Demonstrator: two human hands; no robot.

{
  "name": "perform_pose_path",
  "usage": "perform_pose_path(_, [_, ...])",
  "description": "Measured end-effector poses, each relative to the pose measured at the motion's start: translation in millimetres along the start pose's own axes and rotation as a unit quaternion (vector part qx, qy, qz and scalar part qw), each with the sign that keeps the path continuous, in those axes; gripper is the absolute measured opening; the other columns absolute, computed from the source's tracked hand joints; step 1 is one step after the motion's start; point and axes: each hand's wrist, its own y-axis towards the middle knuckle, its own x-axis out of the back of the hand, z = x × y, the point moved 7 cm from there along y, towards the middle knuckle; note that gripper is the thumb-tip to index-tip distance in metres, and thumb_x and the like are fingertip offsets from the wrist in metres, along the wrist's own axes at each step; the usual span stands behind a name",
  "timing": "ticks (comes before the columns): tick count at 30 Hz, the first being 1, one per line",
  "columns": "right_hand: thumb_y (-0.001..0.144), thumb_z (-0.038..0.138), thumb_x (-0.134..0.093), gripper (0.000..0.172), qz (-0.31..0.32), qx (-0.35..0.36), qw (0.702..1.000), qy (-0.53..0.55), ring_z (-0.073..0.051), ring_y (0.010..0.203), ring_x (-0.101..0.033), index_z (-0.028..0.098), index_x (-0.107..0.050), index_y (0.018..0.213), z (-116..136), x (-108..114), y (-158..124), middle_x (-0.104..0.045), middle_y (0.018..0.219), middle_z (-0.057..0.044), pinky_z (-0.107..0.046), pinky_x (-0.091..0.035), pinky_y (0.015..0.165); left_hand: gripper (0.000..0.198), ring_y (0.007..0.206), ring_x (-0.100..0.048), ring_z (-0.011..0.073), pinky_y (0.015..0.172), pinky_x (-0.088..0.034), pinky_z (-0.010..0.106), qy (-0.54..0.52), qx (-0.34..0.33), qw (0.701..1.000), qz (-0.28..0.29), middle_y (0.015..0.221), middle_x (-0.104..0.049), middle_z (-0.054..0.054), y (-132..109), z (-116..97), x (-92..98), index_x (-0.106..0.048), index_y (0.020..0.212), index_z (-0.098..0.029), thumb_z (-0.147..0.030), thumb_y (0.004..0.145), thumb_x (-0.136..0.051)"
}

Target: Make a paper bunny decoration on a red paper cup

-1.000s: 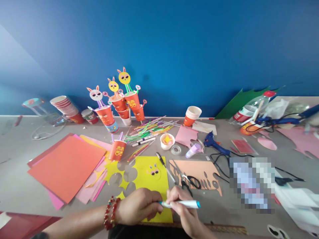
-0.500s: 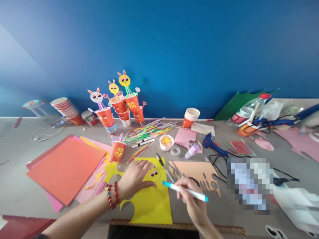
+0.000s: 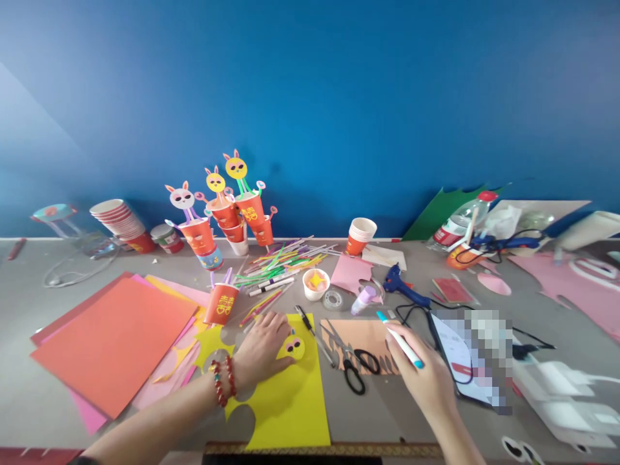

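Observation:
My left hand (image 3: pixel 261 345) lies on the yellow paper sheet (image 3: pixel 290 400), its fingers closed on a small round yellow bunny face cutout (image 3: pixel 293 347). A beaded bracelet (image 3: pixel 223 382) is on that wrist. My right hand (image 3: pixel 421 378) hovers over the peach paper (image 3: pixel 372 336) and grips a white marker with teal ends (image 3: pixel 400 339), which points up and to the left. Black-handled scissors (image 3: pixel 356 368) lie between my two hands.
An orange paper stack (image 3: pixel 111 336) lies at left. Red paper cups with bunny figures (image 3: pixel 217 216) stand at the back beside several colored straws (image 3: pixel 281 258). A blue glue gun (image 3: pixel 400 284), tape roll (image 3: pixel 332 299), glue stick (image 3: pixel 363 299) and a plastic bottle (image 3: pixel 458 226) lie to the right.
My left hand went from the marker to the yellow sheet and took the bunny face cutout. My right hand carried the marker to the right, over the peach paper.

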Motion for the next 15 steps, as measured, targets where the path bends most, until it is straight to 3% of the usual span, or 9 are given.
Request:
perform_pose_path(6, [0.095, 0.025, -0.044, 0.034, 0.029, 0.075, 0.99, -0.118, -0.031, 0.099, -0.069, 0.019, -0.058, 0.126, -11, -19, 5, -0.073, 0.111, -0.013, -0.042, -0.056, 0.083, 0.041, 0.11, -0.055, 0.0304, 0.095, -0.044, 0.046, -0.037, -0.005, 0.999, -0.006, 0.118, -0.06, 0.008, -1, -2, 1.1, -0.051, 0.106, -0.021, -0.026, 0.076, -0.079])
perform_pose_path(12, [0.094, 0.022, -0.044, 0.049, 0.032, 0.096, 0.983, -0.15, -0.032, 0.104, -0.066, 0.017, -0.044, 0.142, -13, -22, 7, -0.068, 0.12, -0.016, -0.045, -0.053, 0.089, 0.03, 0.1, -0.06, 0.026, 0.089, -0.048, 0.041, -0.086, 0.006, 0.996, 0.015, 0.111, -0.061, 0.005, -4, -1, -2.8, -0.048, 0.104, -0.023, -0.013, 0.082, -0.066])
perform_pose_path(15, [0.091, 0.017, -0.044, 0.055, 0.034, 0.102, 0.981, -0.16, -0.032, 0.106, -0.065, 0.016, -0.039, 0.146, -17, -23, 5, -0.068, 0.122, -0.016, -0.046, -0.052, 0.091, 0.032, 0.104, -0.06, 0.0256, 0.09, -0.05, 0.04, -0.117, 0.0, 0.993, 0.022, 0.115, -0.059, 0.006, -6, 0, -6.1, -0.046, 0.107, -0.024, -0.009, 0.082, -0.062])
